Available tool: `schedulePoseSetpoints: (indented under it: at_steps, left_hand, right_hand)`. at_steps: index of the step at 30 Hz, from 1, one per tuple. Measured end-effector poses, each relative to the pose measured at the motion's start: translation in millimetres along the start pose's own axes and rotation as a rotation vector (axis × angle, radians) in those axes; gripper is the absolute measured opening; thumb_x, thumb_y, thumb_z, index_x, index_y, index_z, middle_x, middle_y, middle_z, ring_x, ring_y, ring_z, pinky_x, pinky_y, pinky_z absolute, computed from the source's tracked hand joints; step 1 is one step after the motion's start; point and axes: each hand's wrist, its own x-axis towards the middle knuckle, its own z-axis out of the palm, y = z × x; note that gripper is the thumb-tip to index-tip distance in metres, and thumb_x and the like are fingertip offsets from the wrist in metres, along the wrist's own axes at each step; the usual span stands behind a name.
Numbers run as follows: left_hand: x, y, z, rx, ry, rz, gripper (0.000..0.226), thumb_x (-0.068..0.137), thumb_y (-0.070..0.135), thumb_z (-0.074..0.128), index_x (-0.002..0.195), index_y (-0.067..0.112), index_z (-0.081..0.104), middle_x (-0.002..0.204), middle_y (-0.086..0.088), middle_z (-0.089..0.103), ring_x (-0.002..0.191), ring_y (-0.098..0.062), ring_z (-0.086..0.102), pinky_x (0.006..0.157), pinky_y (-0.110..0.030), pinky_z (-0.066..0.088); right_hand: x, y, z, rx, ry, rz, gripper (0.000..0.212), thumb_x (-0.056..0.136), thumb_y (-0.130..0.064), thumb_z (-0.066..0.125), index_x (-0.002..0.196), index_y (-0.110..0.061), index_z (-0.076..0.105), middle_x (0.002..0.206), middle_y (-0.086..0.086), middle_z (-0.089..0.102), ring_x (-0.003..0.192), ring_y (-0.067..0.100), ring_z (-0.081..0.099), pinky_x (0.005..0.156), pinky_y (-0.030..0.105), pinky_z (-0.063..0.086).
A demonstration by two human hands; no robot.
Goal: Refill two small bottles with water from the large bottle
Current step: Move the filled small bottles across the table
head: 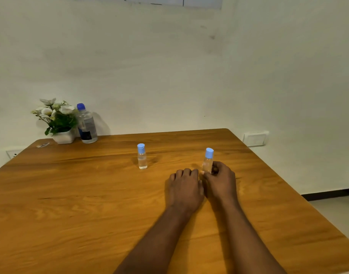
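Two small clear bottles with light blue caps stand on the wooden table [71,194]. The left small bottle [142,157] stands alone near the middle, a little water in its bottom. My right hand [221,181] is closed around the base of the right small bottle [208,160], which leans slightly. My left hand [184,187] rests knuckles-up on the table just left of it, fingers curled and holding nothing. The large water bottle [87,125], capped in dark blue, stands far back at the left corner against the wall.
A white pot of artificial flowers [58,119] touches the large bottle's left side. A small scrap [43,144] lies near the table's back left edge. Wall sockets sit at left [12,154] and right [255,138]. The table's right edge drops to the floor.
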Motion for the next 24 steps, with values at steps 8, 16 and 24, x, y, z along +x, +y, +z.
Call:
schedulePoseSetpoints:
  at_steps: [8, 16, 24]
  left_hand:
    - [72.0, 9.0, 32.9, -0.016, -0.019, -0.027, 0.037, 0.093, 0.037, 0.041, 0.126, 0.022, 0.049, 0.124, -0.001, 0.056, 0.113, -0.022, 0.048, 0.095, -0.039, 0.037]
    - [169.1, 1.8, 74.8, -0.136, 0.003, -0.098, 0.040, 0.092, 0.029, 0.046, 0.130, 0.019, 0.049, 0.126, -0.005, 0.057, 0.116, -0.024, 0.048, 0.096, -0.039, 0.037]
    - [250.3, -9.4, 107.7, -0.120, 0.013, -0.067, 0.039, 0.092, 0.029, 0.044, 0.129, 0.015, 0.049, 0.125, -0.008, 0.056, 0.117, -0.027, 0.047, 0.096, -0.041, 0.038]
  right_hand:
    - [76.8, 18.7, 14.7, -0.023, 0.101, 0.048, 0.032, 0.083, -0.023, 0.073, 0.114, -0.017, 0.066, 0.104, 0.001, 0.072, 0.087, 0.015, 0.065, 0.075, 0.033, 0.055]
    - [181.7, 34.9, 42.9, -0.024, 0.135, 0.054, 0.031, 0.084, -0.026, 0.073, 0.114, -0.017, 0.066, 0.108, 0.003, 0.072, 0.094, 0.021, 0.067, 0.083, 0.038, 0.055]
    - [263.4, 46.9, 72.6, -0.098, 0.113, 0.015, 0.037, 0.082, -0.028, 0.073, 0.116, -0.015, 0.066, 0.110, 0.006, 0.072, 0.097, 0.025, 0.068, 0.086, 0.043, 0.055]
